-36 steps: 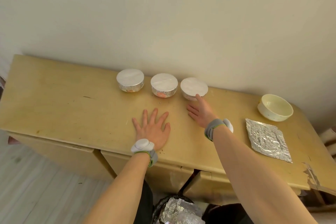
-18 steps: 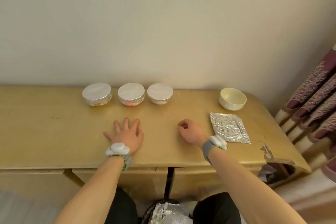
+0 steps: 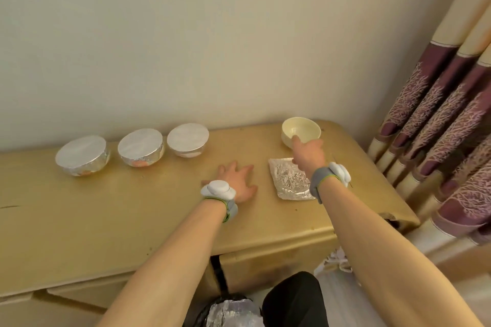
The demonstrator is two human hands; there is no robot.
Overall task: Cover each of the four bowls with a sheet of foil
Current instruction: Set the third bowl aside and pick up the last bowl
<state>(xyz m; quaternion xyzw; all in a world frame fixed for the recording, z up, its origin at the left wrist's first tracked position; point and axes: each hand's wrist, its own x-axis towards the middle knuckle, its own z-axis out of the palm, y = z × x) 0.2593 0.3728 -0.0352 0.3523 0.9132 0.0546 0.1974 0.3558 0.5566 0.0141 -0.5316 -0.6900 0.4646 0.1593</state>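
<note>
Three foil-covered bowls stand in a row at the back of the table: the left one (image 3: pixel 82 155), the middle one (image 3: pixel 140 146) and the right one (image 3: pixel 188 139). A cream bowl (image 3: pixel 301 130) stands uncovered at the back right. A crinkled foil sheet (image 3: pixel 288 179) lies flat in front of it. My right hand (image 3: pixel 308 152) reaches over the sheet to the cream bowl's near rim; its fingertips are at the rim, and whether they grip it is unclear. My left hand (image 3: pixel 237 180) rests flat on the table left of the sheet, fingers spread.
The yellow wooden table (image 3: pixel 106 220) stands against a plain wall, with a chipped right front corner. A patterned purple curtain (image 3: pixel 451 141) hangs at the right. A bag with crumpled foil (image 3: pixel 231 312) sits below the table's front edge.
My right hand went from resting curled on the table to reaching over the foil sheet to the cream bowl. My left hand shifted right, toward the sheet. The view swung right.
</note>
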